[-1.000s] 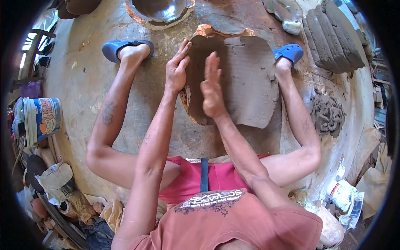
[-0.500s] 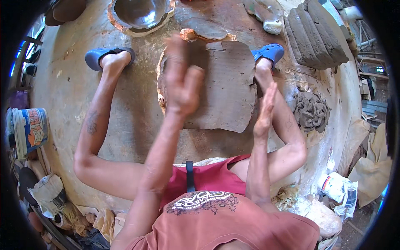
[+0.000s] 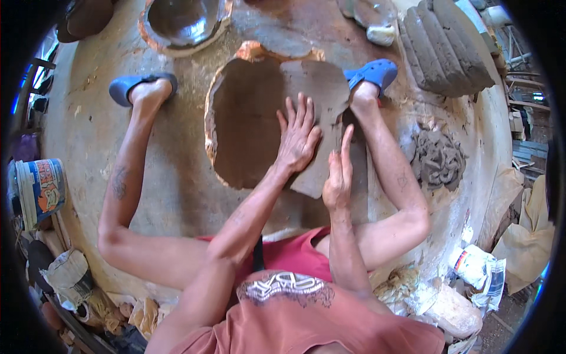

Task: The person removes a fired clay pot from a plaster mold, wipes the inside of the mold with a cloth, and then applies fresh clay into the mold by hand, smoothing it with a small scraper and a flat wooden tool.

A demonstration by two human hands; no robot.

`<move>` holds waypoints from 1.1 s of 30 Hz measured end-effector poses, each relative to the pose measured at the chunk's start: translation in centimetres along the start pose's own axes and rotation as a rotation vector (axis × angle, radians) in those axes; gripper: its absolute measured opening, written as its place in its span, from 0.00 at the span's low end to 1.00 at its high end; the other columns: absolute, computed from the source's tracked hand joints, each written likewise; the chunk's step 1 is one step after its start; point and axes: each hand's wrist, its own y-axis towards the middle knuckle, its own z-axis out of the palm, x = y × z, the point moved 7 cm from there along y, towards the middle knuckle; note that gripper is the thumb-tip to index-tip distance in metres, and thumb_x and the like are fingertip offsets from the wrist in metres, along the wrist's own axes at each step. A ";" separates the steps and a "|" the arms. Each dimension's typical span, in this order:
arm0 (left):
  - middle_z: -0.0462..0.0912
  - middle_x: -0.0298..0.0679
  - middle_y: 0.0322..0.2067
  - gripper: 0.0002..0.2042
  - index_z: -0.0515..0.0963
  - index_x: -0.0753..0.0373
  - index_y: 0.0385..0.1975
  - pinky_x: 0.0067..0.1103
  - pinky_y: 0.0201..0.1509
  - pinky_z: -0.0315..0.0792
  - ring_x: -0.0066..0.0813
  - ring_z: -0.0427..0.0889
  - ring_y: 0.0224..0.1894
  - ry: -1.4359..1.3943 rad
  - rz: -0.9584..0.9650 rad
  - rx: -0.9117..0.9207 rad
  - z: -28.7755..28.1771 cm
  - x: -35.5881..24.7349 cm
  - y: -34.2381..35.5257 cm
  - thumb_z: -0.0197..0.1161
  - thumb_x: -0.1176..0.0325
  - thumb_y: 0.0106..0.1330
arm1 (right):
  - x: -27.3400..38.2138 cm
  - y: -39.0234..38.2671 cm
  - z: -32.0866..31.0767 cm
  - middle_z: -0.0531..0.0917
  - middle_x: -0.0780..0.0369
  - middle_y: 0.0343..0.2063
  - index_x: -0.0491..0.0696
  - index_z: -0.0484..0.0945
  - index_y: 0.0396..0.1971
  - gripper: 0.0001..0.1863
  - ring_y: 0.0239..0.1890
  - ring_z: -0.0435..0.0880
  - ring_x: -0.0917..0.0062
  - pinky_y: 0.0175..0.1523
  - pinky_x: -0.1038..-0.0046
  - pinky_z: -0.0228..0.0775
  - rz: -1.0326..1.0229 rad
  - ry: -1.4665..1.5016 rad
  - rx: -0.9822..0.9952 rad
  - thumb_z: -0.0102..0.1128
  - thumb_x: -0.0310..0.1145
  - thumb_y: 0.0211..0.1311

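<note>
A grey clay slab point(image 3: 242, 124) lies in an orange-rimmed mould point(image 3: 210, 133), sagging into a hollow on the left and flatter on the right. My left hand point(image 3: 298, 133) rests spread on the slab, right of that hollow, holding nothing. Beside it, my right hand point(image 3: 339, 168) is at the slab's right edge, side-on, one finger stretched out and others partly bent, with nothing visible in it.
Another lined mould point(image 3: 183, 29) lies at top, stacked clay slabs point(image 3: 442, 50) at top right, a clay heap point(image 3: 436, 156) beside my right leg, a bucket point(image 3: 38, 192) at left, crumpled bags point(image 3: 477, 271) at lower right. My clogged feet point(image 3: 371, 76) flank the mould.
My left hand has moved from the slab's left edge to its middle right. My right hand swung rightward, then back to the edge. The slab's left part now shows a deeper hollow.
</note>
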 end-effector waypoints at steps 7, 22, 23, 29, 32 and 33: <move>0.30 0.46 0.82 0.36 0.38 0.60 0.81 0.59 0.77 0.21 0.58 0.21 0.81 -0.055 0.047 -0.322 -5.7 -2.1 4.6 0.36 0.48 0.82 | 3.1 2.9 -2.1 0.54 0.47 0.78 0.37 0.40 0.79 0.48 0.80 0.54 0.62 0.79 0.65 0.49 -0.212 -0.127 0.024 0.60 0.42 0.75; 0.32 0.43 0.82 0.38 0.37 0.61 0.81 0.59 0.78 0.20 0.56 0.24 0.82 0.054 -0.026 -0.263 -1.0 2.1 6.9 0.44 0.51 0.79 | 2.9 7.1 -0.7 0.63 0.41 0.72 0.36 0.56 0.75 0.32 0.76 0.63 0.52 0.78 0.62 0.56 -0.047 -0.678 0.085 0.45 0.26 0.73; 0.33 0.43 0.82 0.39 0.37 0.61 0.81 0.58 0.78 0.21 0.56 0.25 0.82 0.084 -0.031 -0.246 -0.7 2.4 7.4 0.44 0.51 0.79 | 3.0 8.1 -0.6 0.64 0.41 0.72 0.36 0.56 0.75 0.32 0.75 0.62 0.52 0.78 0.62 0.56 -0.033 -0.727 0.089 0.45 0.26 0.73; 0.34 0.47 0.82 0.39 0.36 0.65 0.81 0.55 0.78 0.16 0.54 0.22 0.82 0.017 0.017 -0.393 -2.7 0.5 10.1 0.45 0.58 0.77 | 4.2 7.9 0.7 0.65 0.38 0.70 0.33 0.59 0.73 0.30 0.75 0.63 0.50 0.78 0.61 0.56 -0.193 -0.760 0.121 0.45 0.27 0.73; 0.36 0.47 0.82 0.42 0.36 0.64 0.81 0.56 0.78 0.17 0.55 0.23 0.82 0.022 0.036 -0.346 -1.8 1.0 10.6 0.47 0.51 0.76 | 4.0 8.1 -0.6 0.65 0.40 0.71 0.35 0.62 0.72 0.30 0.74 0.64 0.51 0.77 0.62 0.58 -0.170 -0.773 0.101 0.46 0.25 0.71; 0.35 0.47 0.82 0.41 0.35 0.64 0.81 0.55 0.78 0.17 0.55 0.23 0.82 0.048 0.061 -0.389 -2.4 0.8 10.1 0.47 0.51 0.77 | 3.6 7.7 -0.9 0.65 0.40 0.71 0.35 0.62 0.72 0.30 0.74 0.64 0.51 0.77 0.62 0.58 -0.147 -0.769 0.098 0.46 0.25 0.71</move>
